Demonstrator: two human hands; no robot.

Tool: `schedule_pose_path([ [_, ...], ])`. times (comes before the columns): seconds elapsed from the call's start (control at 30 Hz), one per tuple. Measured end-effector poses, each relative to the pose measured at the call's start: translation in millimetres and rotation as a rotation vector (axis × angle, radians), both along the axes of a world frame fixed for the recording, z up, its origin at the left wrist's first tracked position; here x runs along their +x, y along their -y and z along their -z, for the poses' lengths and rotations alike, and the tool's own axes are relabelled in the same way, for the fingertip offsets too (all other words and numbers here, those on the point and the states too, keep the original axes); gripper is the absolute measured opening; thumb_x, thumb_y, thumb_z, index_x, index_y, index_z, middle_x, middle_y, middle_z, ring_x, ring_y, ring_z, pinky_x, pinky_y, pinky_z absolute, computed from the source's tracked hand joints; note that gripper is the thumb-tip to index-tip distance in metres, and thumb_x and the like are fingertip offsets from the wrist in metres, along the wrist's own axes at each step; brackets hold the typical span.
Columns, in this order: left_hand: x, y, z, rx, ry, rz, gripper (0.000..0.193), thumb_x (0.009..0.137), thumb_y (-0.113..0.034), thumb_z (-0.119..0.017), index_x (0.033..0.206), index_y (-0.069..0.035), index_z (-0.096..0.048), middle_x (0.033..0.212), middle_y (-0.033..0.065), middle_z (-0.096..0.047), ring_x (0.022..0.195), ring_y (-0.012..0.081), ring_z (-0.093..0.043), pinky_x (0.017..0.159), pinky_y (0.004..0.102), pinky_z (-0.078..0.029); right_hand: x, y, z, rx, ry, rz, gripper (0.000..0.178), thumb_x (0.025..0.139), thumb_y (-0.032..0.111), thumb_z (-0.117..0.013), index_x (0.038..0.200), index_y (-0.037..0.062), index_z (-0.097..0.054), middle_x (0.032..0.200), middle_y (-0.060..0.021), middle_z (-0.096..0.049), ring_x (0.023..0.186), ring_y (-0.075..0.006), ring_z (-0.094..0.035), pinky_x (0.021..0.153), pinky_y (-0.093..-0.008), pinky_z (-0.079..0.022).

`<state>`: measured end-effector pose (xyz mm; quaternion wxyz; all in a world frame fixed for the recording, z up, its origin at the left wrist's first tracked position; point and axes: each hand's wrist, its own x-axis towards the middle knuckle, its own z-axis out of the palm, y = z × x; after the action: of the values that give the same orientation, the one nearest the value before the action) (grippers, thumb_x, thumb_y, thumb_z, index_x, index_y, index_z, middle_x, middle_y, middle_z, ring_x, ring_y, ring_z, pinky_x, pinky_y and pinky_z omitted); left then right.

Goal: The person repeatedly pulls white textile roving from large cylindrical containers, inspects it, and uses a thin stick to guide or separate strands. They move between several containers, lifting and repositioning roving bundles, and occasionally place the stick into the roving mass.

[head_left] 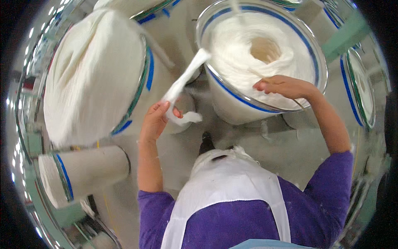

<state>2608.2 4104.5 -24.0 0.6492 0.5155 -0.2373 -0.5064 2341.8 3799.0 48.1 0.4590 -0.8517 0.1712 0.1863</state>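
Observation:
A soft white strip of fibre sliver is held in my left hand, its fingers closed round it. One end reaches up toward the can's rim and the other curls out beside my thumb. My right hand is over the near right side of a large round can, palm down with the fingers together. Something thin and brownish, like a stick, shows by its fingertips and under its wrist. Coiled white sliver fills this can around a central hole. Whether my right fingers touch the coils, I cannot tell.
Left of me stands a big can heaped with white sliver. A smaller can is at lower left. Another can stands at far right, near a green machine beam. Fibre scraps lie on the grey floor.

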Motion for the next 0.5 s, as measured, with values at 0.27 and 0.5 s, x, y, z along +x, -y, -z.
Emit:
schedule_pose_path([
  [0.27, -20.0, -116.5, 73.3, 0.382, -0.091, 0.039, 0.038, 0.089, -0.029, -0.062, 0.110, 0.003, -0.060, 0.085, 0.0085, -0.069, 0.081, 0.0145, -0.063, 0.077, 0.0246, -0.046, 6.6, -118.1, -34.2, 0.310, 0.498, 0.126, 0.048, 0.097, 0.041, -0.043, 0.120, 0.0005, -0.058, 0.089, -0.0080, -0.067, 0.072, -0.0092, -0.059, 0.065, -0.0223, -0.046],
  [0.5, -33.4, -154.1, 84.0, 0.445, 0.060, -0.019, 0.028, 0.082, -0.021, -0.071, 0.102, -0.001, -0.066, 0.089, -0.0007, -0.065, 0.079, 0.0080, -0.057, 0.073, 0.0229, -0.046, 111.0, -186.1, 40.3, 0.177, 0.496, -0.106, 0.041, 0.093, 0.037, -0.054, 0.117, 0.0050, -0.060, 0.084, -0.0087, -0.066, 0.071, -0.0138, -0.059, 0.065, -0.0271, -0.047],
])
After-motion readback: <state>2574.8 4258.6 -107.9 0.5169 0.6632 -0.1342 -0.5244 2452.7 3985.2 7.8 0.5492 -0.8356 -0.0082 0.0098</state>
